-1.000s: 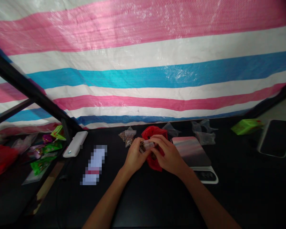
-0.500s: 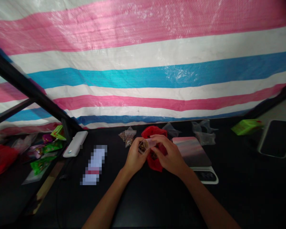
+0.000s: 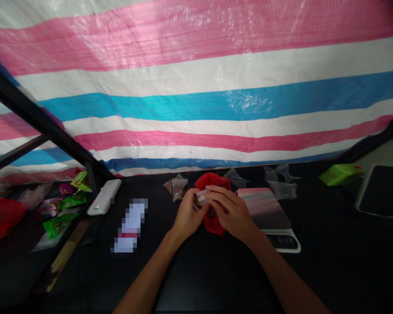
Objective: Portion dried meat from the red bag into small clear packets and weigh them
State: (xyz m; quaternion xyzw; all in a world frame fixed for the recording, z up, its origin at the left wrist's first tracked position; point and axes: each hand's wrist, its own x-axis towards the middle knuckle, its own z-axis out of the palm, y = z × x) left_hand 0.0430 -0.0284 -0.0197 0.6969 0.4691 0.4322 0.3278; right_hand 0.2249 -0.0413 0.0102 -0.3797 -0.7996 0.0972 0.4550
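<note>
My left hand is closed around a small clear plastic bag with brownish bits inside. The fingers of my right hand bend over the bag's pale upper part and pinch it from the right; the fingertips partly hide it. Just beneath both hands lies an open red plastic bag with dark brown bits in it. To the left of my left hand, small filled zip bags rest on the black table. A scale with a pinkish-grey top sits beside my right hand.
Clear plastic bags lie at the back right, near a green box and a phone-like device. A white power bank and a blurred-out strip are on the left. Behind hangs a striped sheet.
The clear bag's mouth, round and open before, now looks flatter. My right fingers have come together and moved slightly left over it. My left hand stays nearly in place.
</note>
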